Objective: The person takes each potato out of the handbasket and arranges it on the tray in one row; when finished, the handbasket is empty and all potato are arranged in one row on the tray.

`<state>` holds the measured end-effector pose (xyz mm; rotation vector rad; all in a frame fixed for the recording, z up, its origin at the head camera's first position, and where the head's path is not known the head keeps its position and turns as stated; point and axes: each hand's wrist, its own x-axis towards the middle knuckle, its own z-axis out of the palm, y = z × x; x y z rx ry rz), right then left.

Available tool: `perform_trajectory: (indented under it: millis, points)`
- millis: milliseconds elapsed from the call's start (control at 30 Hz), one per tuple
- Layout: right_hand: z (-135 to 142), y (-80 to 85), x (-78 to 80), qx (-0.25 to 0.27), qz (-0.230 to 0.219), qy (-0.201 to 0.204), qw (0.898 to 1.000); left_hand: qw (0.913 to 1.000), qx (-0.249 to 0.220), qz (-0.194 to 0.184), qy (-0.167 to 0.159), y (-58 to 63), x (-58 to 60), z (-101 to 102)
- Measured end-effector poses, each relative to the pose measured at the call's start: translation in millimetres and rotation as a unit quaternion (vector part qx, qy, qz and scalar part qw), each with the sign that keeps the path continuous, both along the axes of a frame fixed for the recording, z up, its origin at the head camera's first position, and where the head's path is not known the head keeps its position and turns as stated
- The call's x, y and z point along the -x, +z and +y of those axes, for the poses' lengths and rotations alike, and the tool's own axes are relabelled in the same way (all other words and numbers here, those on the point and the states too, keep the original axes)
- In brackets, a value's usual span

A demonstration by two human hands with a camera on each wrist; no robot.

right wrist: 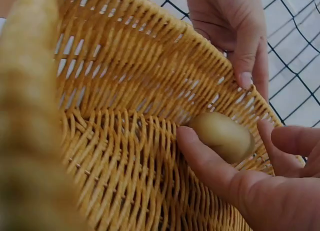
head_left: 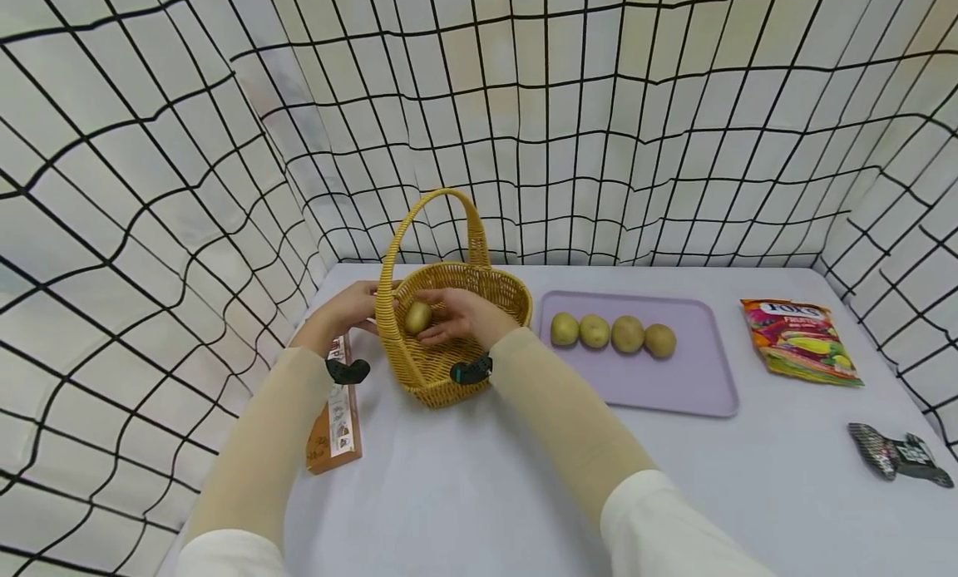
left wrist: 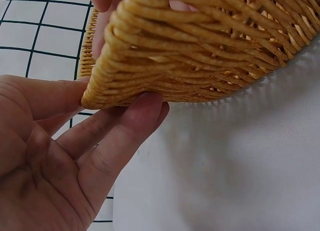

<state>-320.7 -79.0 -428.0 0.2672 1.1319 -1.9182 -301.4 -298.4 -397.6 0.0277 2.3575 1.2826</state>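
A yellow wicker basket (head_left: 441,386) with a tall arched handle stands tilted on the table. My left hand (head_left: 346,309) grips its left rim; in the left wrist view the thumb and fingers (left wrist: 145,113) hold the woven edge from outside and below. Inside the basket, a potato (right wrist: 222,136) lies against the wall. My right hand (head_left: 467,315) reaches in over the rim, thumb by one end of the potato and fingers spread beyond the other, with a small gap at the finger side. Whether the thumb touches it is hard to tell.
Right of the basket, a lilac tray (head_left: 674,394) carries several potatoes (head_left: 627,334) in a row. A colourful candy bag (head_left: 802,342) and a dark wrapped packet (head_left: 898,454) lie further right. An orange-brown box (head_left: 334,436) sits beneath the left forearm. Black-gridded white sheets (head_left: 569,128) surround the table.
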Motion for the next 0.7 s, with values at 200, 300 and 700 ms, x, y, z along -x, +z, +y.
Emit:
perform_trajectory:
  millis: [200, 300, 700]
  points:
    - [-4.9, -3.4, -2.4, -0.008, 0.031, 0.006, 0.999, 1.0, -0.003, -0.002, 0.002, -2.8, 1.3, 1.1]
    - [-6.0, -4.8, -2.0, -0.015, 0.032, -0.011, 0.999, 1.0, -0.005, 0.004, -0.001, -2.7, 0.6, 0.8]
    - [-0.4, -1.9, -0.7, 0.027, 0.036, -0.026, 0.999, 1.0, -0.004, 0.006, -0.006, -1.3, -0.3, 1.1]
